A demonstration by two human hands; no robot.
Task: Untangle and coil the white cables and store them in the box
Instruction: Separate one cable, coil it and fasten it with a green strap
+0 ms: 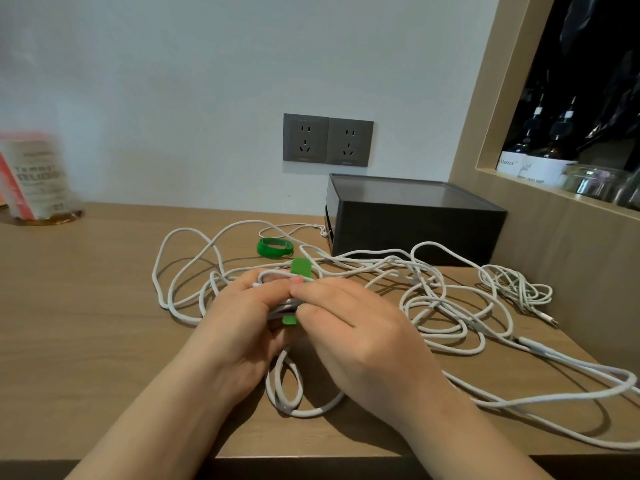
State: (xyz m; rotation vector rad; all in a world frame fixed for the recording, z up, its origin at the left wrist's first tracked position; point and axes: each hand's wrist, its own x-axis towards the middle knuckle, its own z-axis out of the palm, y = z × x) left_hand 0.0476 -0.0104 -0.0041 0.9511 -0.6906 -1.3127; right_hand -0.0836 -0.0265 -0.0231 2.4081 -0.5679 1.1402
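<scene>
Left hand (242, 317): held palm inward over the middle of the desk, forearm entering from the lower left; its fingers are curled round a coiled bundle (287, 393) of white cable, which is grasped at its upper end.
Right hand (353, 330): held back upward, forearm entering from the lower right; the same bundle is pinched between thumb and forefinger, the fingertips meeting those of the left hand.
Green strap (300, 266): laid across the bundle between the two hands, one end seen above the fingers and one below.
Coiled bundle: its lower loops are seen hanging beneath the hands, against the desk (86, 306).
Loose white cables (450, 306): spread in tangled loops over the desk to both sides of the hands.
Box (415, 220): black, set at the back right against the wall, well apart from the hands.
Second green strap (275, 247): rolled, lying behind the hands near the box.
</scene>
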